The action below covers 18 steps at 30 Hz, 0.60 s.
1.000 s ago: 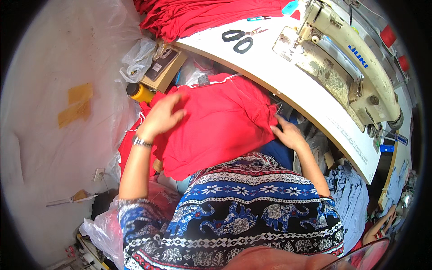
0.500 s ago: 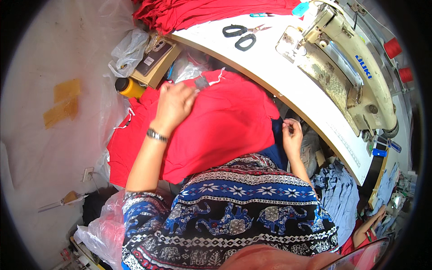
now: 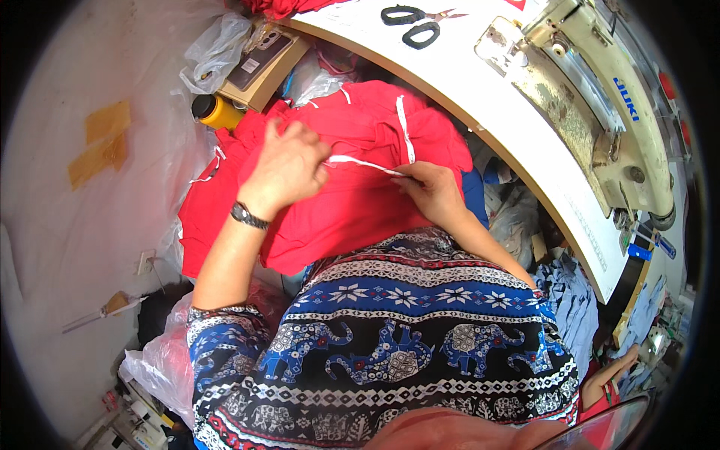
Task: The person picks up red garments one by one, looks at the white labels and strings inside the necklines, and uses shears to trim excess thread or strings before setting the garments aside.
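Red fabric [image 3: 352, 202] lies bunched across my lap. A narrow white tape [image 3: 364, 163] on it stretches between my two hands. My right hand [image 3: 435, 191] pinches the tape's right end between thumb and fingers. At the other end, the curled fingers of my left hand [image 3: 289, 165] close on the tape, with a finger or two raised; the exact grip is partly hidden. A second white strip [image 3: 405, 127] runs along the fabric beyond my right hand.
A white sewing table [image 3: 480, 105] curves along the far right, carrying black-handled scissors [image 3: 420, 26] and a sewing machine [image 3: 600, 90]. Beyond my left hand are a yellow bottle [image 3: 217, 110] and a cardboard box [image 3: 270, 79]. Blue cloth [image 3: 566, 296] hangs at right, near another person's arm [image 3: 611, 375].
My right hand has come left from the table edge onto the fabric and now grips the white tape. The fabric's far part has shifted, exposing white strips. My view has tilted slightly.
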### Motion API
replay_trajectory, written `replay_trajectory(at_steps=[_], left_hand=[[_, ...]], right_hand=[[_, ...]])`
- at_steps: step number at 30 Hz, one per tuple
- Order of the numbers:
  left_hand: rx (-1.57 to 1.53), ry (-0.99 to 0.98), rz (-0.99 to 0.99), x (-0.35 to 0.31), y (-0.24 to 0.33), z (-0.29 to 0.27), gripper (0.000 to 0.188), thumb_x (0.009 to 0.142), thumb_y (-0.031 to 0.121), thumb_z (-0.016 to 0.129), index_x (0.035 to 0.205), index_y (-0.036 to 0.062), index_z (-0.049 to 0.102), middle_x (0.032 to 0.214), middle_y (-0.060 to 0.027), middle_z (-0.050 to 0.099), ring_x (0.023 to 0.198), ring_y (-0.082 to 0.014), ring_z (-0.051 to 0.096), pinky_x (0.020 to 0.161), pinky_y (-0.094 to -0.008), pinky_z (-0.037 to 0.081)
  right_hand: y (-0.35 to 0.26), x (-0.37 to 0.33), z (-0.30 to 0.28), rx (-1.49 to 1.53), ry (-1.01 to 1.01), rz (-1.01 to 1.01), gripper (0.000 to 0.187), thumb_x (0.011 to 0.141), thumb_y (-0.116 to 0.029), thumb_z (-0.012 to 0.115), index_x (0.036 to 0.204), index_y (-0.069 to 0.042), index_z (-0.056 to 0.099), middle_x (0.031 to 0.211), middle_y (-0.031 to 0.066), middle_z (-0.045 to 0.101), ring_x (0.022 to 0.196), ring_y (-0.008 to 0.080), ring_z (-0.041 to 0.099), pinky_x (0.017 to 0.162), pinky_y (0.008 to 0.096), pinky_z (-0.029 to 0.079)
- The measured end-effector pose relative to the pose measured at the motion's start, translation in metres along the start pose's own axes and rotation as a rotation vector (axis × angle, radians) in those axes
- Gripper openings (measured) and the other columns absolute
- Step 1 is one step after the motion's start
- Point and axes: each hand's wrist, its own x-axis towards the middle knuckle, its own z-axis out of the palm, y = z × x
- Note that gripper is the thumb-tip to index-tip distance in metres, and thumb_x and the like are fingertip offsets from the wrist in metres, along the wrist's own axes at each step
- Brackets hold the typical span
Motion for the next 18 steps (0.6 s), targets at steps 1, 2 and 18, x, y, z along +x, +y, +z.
replay_trajectory(at_steps=[1, 2, 18], left_hand=[[0.095, 0.006, -0.006, -0.001, -0.009, 0.001, 0.019, 0.073, 0.016, 0.065, 0.09, 0.0073, 0.064, 0.099, -0.0097, 0.061, 0.1, -0.0265, 0.057, 0.102, -0.0562, 0.032], [0.106, -0.033, 0.008, 0.001, -0.008, -0.005, 0.023, 0.073, 0.016, 0.065, 0.094, 0.0065, 0.062, 0.106, -0.0094, 0.061, 0.104, -0.0262, 0.056, 0.106, -0.0561, 0.03], [-0.059, 0.169, 0.001, -0.016, 0.057, -0.009, 0.028, 0.07, 0.007, 0.07, 0.093, 0.0094, 0.053, 0.083, -0.0104, 0.054, 0.075, -0.0318, 0.06, 0.059, -0.0427, 0.049]], right_hand=[[0.004, -0.001, -0.001, -0.025, -0.005, -0.031, 0.013, 0.082, -0.01, 0.069, 0.093, -0.005, 0.068, 0.083, 0.0126, 0.064, 0.075, 0.0306, 0.064, 0.065, 0.0363, 0.051], [0.01, -0.002, -0.001, -0.052, 0.0, -0.048, 0.013, 0.082, -0.012, 0.07, 0.093, -0.005, 0.068, 0.083, 0.0119, 0.064, 0.074, 0.0296, 0.064, 0.065, 0.0356, 0.051], [-0.019, 0.014, 0.021, 0.136, 0.018, 0.037, 0.011, 0.082, -0.011, 0.07, 0.084, -0.002, 0.063, 0.067, 0.0092, 0.056, 0.058, 0.0215, 0.054, 0.054, 0.0304, 0.043]])
